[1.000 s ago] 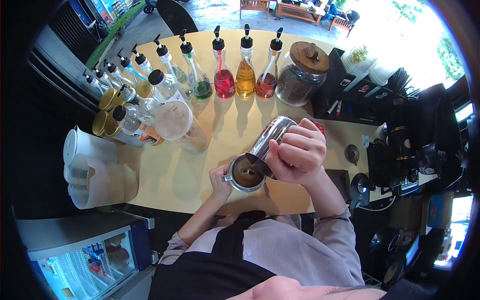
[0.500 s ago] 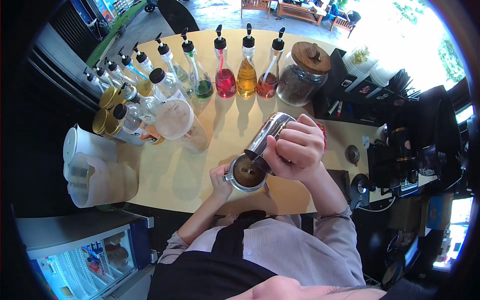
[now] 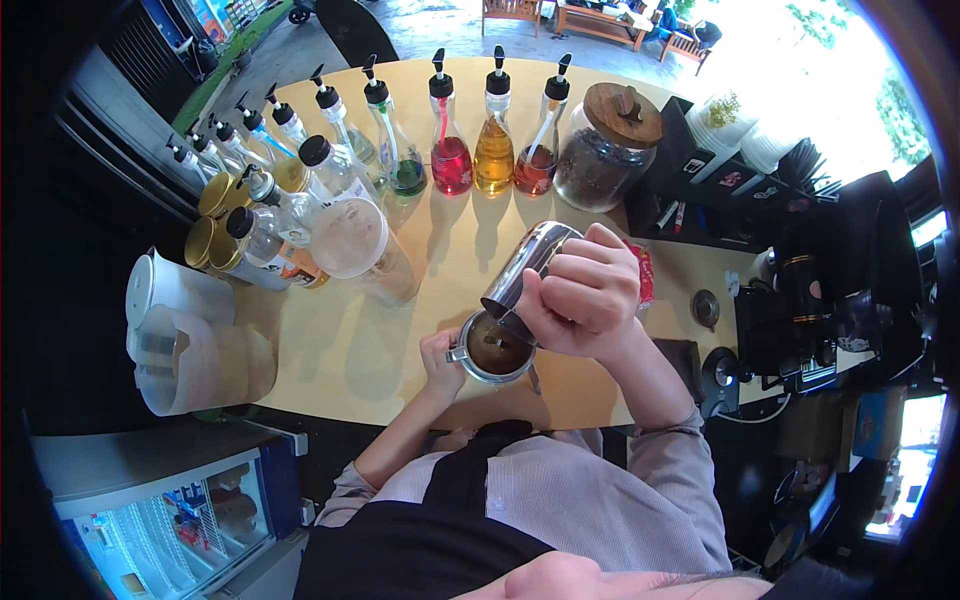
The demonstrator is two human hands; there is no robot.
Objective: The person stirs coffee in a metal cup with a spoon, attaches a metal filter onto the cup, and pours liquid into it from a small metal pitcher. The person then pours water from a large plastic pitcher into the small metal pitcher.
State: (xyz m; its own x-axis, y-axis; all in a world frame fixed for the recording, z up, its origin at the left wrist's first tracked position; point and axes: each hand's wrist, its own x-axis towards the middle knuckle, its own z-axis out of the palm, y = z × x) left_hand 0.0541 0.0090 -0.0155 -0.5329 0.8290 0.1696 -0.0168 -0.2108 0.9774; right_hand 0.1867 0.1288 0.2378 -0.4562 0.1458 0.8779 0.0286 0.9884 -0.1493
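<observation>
Head view: gripping the side handle of a metal cup (image 3: 492, 379) with the left hand (image 3: 441, 362), closed around it, with brown liquid (image 3: 498, 350) inside. Clasping a shiny metal pitcher (image 3: 537, 258) in the right hand (image 3: 588, 295) with fingers curled tight, above the cup and slightly to its right, tilted with mouth down towards the liquid. Cannot tell whether touching at the rims or pouring. Cannot tell, either, whether resting on the tabletop (image 3: 330, 345) or lifted, for the cup. Showing a tall lidded container (image 3: 360, 250) beyond the cup to the left, a red bottle (image 3: 452, 165) and an amber bottle (image 3: 493, 158) well beyond it, and a wood-lidded jar (image 3: 603, 165) farther right. Showing also a red packet (image 3: 643, 275) right of the cup, partly hidden behind the right hand.
</observation>
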